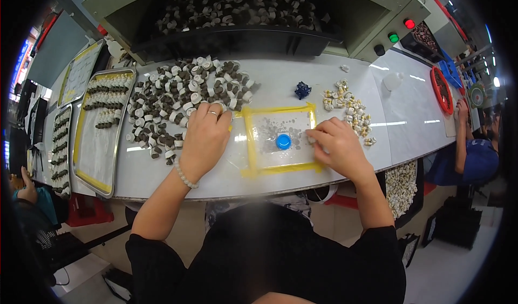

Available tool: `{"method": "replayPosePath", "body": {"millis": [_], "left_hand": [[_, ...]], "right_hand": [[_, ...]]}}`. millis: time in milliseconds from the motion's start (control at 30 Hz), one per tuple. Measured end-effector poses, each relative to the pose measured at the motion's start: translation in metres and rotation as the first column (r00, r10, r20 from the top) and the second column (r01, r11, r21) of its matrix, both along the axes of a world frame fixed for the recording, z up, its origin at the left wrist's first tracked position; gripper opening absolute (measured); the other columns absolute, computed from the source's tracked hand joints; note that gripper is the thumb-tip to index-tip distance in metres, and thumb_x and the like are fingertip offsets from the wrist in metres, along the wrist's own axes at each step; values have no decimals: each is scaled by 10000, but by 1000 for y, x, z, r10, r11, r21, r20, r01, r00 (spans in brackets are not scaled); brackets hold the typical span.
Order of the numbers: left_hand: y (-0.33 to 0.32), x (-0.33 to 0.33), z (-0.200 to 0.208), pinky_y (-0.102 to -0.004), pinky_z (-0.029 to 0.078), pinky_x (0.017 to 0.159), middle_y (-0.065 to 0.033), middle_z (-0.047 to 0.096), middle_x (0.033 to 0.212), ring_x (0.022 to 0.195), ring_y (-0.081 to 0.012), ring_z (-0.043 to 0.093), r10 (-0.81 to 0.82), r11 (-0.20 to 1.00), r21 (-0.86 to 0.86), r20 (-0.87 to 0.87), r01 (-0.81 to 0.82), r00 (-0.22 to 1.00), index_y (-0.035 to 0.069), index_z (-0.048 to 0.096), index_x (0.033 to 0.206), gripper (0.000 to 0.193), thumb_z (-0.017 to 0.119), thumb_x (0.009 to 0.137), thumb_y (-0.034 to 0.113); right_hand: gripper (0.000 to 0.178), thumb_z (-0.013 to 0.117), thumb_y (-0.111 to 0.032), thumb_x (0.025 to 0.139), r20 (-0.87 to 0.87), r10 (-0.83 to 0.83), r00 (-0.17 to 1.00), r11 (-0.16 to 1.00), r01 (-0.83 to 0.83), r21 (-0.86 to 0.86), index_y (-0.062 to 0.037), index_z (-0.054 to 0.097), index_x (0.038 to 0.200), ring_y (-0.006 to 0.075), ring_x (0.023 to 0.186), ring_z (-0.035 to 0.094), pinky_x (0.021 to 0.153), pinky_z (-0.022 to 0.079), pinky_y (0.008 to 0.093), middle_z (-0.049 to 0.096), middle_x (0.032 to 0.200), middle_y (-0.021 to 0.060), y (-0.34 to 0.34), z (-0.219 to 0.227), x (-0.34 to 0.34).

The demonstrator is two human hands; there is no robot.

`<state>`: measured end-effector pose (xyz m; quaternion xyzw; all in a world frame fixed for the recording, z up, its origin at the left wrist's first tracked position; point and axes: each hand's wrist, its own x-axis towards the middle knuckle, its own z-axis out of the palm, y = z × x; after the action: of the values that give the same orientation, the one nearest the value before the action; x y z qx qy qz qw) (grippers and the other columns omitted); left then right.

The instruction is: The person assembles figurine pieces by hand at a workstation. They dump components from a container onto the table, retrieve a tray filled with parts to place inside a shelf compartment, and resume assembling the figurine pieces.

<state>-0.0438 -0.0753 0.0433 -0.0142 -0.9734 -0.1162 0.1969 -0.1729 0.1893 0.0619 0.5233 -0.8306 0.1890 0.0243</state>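
Note:
My left hand [205,137], with a ring and a beaded bracelet, reaches over the right side of a heap of small white and dark-brown parts [175,85]. Its fingers are bent and closed; whatever lies between the fingertips is hidden. My right hand [343,148] pinches a tiny whitish piece at the right edge of a rectangle of yellow tape [280,168]. Within that rectangle, on a wet-spotted surface, sits a round blue cap [283,141]. Beyond the rectangle is a dark-blue spiky object [302,90]. Small white-and-yellow parts [356,112] are scattered past my right hand.
To the left, metal trays [81,166] carry rows of assembled parts. A machine housing with lit buttons [393,37] overhangs a black bin [226,39] of similar parts. A small white bottle [393,81] stands at the right. A co-worker in blue [480,161] sits beyond a red basin [441,90].

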Motion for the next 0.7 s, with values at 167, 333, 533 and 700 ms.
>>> {"method": "replayPosePath", "body": {"millis": [167, 333, 533, 700], "left_hand": [[5, 0, -4, -357, 399, 730, -107, 503, 865, 850, -256, 483, -24, 993, -117, 41, 29, 999, 11, 563, 819, 107, 548, 713, 16], [16, 23, 3, -355, 415, 736, -119, 510, 909, 863, -264, 484, -170, 978, 145, 136, 150, 976, -20, 583, 924, 235, 591, 690, -9], [23, 30, -7, -355, 425, 822, -128, 531, 967, 916, -282, 490, -69, 985, 165, 133, 46, 989, -42, 569, 1060, 392, 628, 675, 4], [33, 40, -3, -342, 461, 768, -136, 526, 963, 872, -284, 536, -74, 929, 368, 124, 23, 990, -58, 568, 1062, 388, 609, 678, -27]], "right_hand": [[247, 647, -32, 661, 7, -11, 1000, 999, 11, -49, -48, 651, 908, 224, 783, 542, 683, 432, 341, 584, 828, 64, -5, -13, 6], [213, 666, -49, 685, 57, -33, 998, 991, 40, -131, -52, 654, 898, 226, 765, 544, 672, 441, 341, 585, 824, 63, 0, -22, 3], [232, 687, -57, 674, 103, 22, 994, 966, 5, -259, -49, 663, 905, 224, 758, 554, 671, 455, 326, 591, 820, 60, -16, -19, 12], [243, 691, -39, 657, 46, 92, 995, 981, -83, -178, -53, 666, 899, 216, 739, 550, 659, 451, 327, 580, 803, 47, -32, -8, 16]]}}
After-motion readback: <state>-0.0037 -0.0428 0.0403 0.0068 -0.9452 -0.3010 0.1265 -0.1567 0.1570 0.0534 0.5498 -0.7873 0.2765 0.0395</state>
